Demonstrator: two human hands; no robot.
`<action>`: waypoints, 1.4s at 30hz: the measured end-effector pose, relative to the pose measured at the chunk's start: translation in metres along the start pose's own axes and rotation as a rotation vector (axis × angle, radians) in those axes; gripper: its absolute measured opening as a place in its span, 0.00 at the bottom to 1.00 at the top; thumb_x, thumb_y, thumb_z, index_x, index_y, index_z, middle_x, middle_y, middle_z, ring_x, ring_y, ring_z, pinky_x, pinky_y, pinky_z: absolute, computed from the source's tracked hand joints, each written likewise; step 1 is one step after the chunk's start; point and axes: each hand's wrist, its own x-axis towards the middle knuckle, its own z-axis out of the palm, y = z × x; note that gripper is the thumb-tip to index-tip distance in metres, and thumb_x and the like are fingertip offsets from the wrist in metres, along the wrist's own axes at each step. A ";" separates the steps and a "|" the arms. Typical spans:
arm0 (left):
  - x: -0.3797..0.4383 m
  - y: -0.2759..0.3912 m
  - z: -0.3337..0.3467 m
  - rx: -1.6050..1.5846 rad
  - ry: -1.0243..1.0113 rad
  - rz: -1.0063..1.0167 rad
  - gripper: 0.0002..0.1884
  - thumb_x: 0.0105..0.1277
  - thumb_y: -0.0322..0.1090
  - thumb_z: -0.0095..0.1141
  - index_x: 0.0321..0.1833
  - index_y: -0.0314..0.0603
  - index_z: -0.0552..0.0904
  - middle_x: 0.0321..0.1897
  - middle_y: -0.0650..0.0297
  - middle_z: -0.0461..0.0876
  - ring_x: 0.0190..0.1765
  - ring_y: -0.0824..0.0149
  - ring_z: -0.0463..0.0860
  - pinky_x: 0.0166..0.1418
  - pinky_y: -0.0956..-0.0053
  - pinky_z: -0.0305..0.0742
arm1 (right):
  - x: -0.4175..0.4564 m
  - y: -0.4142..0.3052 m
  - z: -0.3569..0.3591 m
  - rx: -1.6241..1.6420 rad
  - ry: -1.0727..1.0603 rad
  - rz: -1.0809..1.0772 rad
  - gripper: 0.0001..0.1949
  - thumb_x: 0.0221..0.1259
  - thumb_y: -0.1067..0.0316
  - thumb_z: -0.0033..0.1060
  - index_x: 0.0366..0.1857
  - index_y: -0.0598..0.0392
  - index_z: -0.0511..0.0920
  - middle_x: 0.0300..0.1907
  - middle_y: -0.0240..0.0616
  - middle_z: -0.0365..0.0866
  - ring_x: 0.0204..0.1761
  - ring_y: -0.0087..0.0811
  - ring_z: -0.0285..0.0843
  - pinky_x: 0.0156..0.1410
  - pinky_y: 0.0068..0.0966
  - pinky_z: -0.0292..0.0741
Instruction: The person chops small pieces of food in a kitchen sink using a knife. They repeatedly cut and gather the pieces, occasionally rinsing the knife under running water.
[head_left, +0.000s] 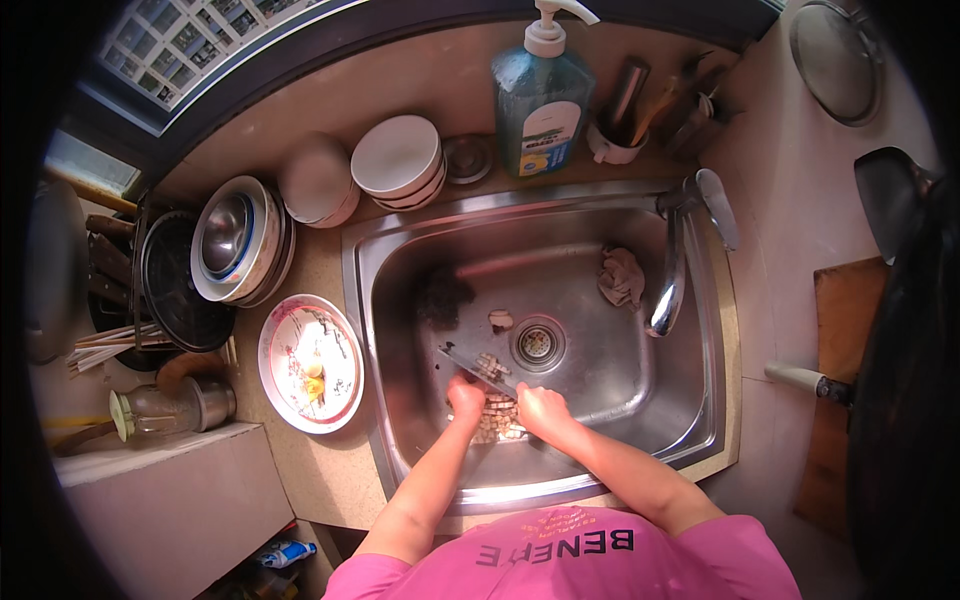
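Observation:
My right hand (544, 410) grips the handle end of a kitchen knife (474, 365) low over the stainless steel sink (622, 367). Its blade slants up and left, past the fingers of my left hand (466, 397). That left hand is curled beside the blade, against small pale cut pieces of food (499, 420); whether it holds any is hidden. More cut pieces (492, 366) lie along the blade's far side. Beyond them, near the drain (538, 343), is a pale scrap (500, 320). Something dark (446, 296) lies in the sink's far left.
A crumpled cloth (621, 277) lies under the faucet (675, 262). Left of the sink stand a patterned plate (277, 367) and stacked bowls (259, 262). Behind it are white bowls (397, 154), a blue pump bottle (536, 105) and a utensil cup (616, 146). A pan handle (795, 377) juts in from the right.

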 end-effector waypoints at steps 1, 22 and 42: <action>0.000 0.001 0.000 -0.006 -0.003 -0.008 0.16 0.45 0.24 0.63 0.40 0.32 0.81 0.33 0.57 0.85 0.38 0.66 0.83 0.46 0.72 0.75 | 0.001 0.000 0.002 0.010 -0.007 0.008 0.06 0.51 0.71 0.50 0.30 0.61 0.73 0.21 0.55 0.78 0.28 0.54 0.81 0.35 0.47 0.77; 0.010 0.000 0.001 -0.082 0.006 -0.072 0.09 0.44 0.25 0.63 0.30 0.31 0.82 0.25 0.58 0.84 0.27 0.68 0.81 0.36 0.70 0.77 | 0.025 -0.014 -0.004 -0.029 -0.174 0.087 0.09 0.49 0.72 0.54 0.35 0.60 0.77 0.32 0.53 0.82 0.38 0.50 0.82 0.43 0.43 0.78; -0.013 0.012 0.012 0.123 -0.051 0.027 0.08 0.50 0.33 0.61 0.27 0.34 0.82 0.24 0.54 0.84 0.30 0.63 0.84 0.39 0.71 0.77 | 0.059 -0.004 0.018 0.033 -0.034 0.004 0.10 0.51 0.70 0.48 0.35 0.58 0.79 0.33 0.53 0.82 0.38 0.52 0.81 0.43 0.44 0.77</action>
